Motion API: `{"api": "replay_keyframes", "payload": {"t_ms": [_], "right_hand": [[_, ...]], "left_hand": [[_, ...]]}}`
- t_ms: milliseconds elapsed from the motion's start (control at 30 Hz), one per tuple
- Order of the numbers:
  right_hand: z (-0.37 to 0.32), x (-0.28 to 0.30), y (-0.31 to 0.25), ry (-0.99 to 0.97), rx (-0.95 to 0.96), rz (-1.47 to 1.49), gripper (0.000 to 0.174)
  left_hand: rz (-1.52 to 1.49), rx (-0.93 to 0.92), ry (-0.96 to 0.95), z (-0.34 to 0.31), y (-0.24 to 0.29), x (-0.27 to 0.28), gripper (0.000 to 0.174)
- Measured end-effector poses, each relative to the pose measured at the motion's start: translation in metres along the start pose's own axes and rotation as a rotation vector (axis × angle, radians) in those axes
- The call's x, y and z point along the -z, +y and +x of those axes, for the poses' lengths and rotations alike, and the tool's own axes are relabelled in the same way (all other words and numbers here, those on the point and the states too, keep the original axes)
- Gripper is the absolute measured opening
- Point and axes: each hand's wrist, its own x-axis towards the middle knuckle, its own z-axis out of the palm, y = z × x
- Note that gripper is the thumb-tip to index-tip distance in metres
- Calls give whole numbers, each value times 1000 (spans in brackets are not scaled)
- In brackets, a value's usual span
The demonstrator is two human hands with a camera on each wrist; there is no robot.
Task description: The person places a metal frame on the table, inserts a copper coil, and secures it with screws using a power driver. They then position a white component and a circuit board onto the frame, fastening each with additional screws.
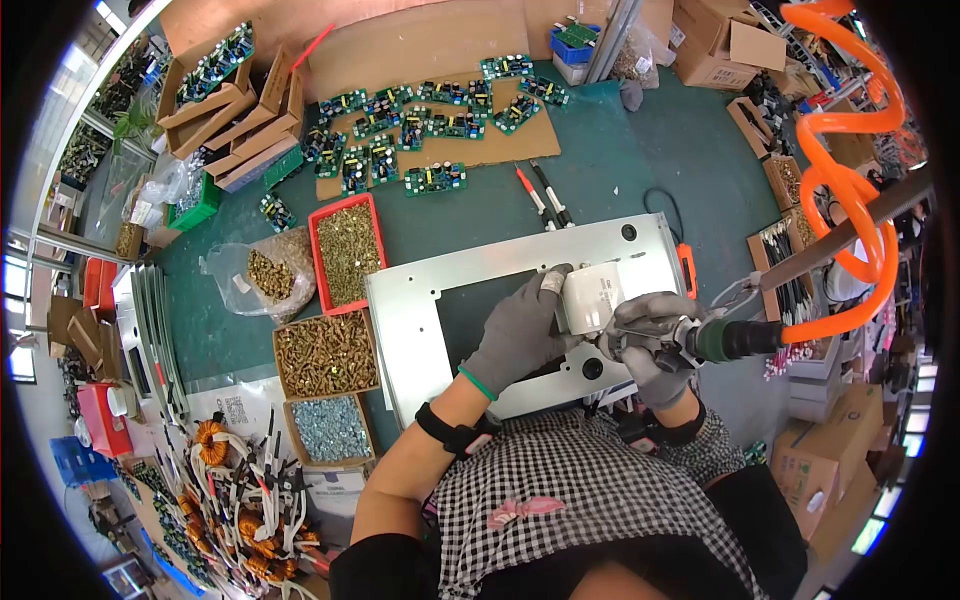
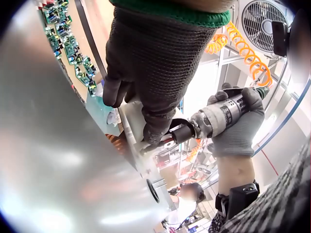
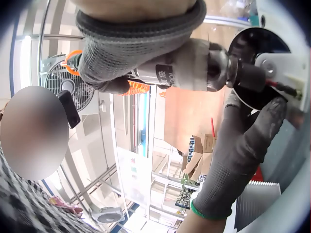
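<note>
In the head view a white cylindrical part [image 1: 592, 298] with small print sits on a silver sheet-metal panel [image 1: 410, 345], beside its rectangular cutout. My gloved left hand [image 1: 520, 330] grips the cylinder from the left, fingers at its far end and thumb near its close end. My gloved right hand [image 1: 655, 350] holds an air screwdriver [image 1: 728, 341], fed by an orange coiled hose [image 1: 850, 322]. The left wrist view shows the driver's dark socket [image 2: 182, 134] right by the left fingertips. From the right wrist, a black round face [image 3: 255, 46] shows behind the socket.
Left of the panel are a red tray of small screws [image 1: 347, 255], a box of brass-coloured screws [image 1: 325, 355] and a box of silvery fasteners [image 1: 328, 428]. Several green circuit boards [image 1: 435, 179] lie on cardboard behind. Two pen-like tools [image 1: 545, 200] lie beyond the panel.
</note>
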Motion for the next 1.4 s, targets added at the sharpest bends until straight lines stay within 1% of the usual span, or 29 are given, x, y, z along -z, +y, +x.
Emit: {"api": "replay_keyframes", "payload": {"t_ms": [33,67,133,233,333,433,533,567,667,767,867,967,1067,1167,1267,1367,1400], "right_hand": [[-2,3,0,-27,-32,-86,45],[-6,2,4,-19,-30,-81,45],[-9,3,14,-8,-14,-71,45],[-5,12,10,-29,48,-216,44],[2,5,-5,107,42,98,45],[5,9,-4,60,152,108,47],[7,20,3,-78,184,-104,48],[7,20,5,-66,175,-63,48],[4,17,5,-39,140,48,48],[4,13,-7,-31,122,158,50],[2,10,-12,-45,146,286,53],[1,8,-14,-102,152,314,53],[-4,8,-14,-106,139,275,52],[-6,8,-15,-98,147,248,52],[-7,11,-20,-90,136,232,52],[-6,9,-23,-58,116,236,52],[-6,6,-21,-36,116,272,51]], "left_hand": [[2,-6,4,1,0,2,80],[3,-13,3,0,1,1,80],[-4,-21,12,2,1,1,80],[11,-34,31,1,-1,-1,79],[6,-49,43,1,-3,-5,78],[-34,-84,56,2,-4,-3,78],[-33,-92,83,1,0,-2,78],[-23,-88,97,0,1,-2,79],[43,-28,187,-9,7,0,74],[-58,152,65,-27,6,7,59],[-323,207,-167,-42,4,10,37],[-465,156,-147,-45,20,14,23],[-321,-7,-133,-44,13,3,20],[-286,-10,-127,-44,15,3,22],[-138,-96,-51,-47,9,-8,23],[-302,-12,33,-51,-1,-21,23],[-271,-40,-16,-51,2,-17,22]]}}
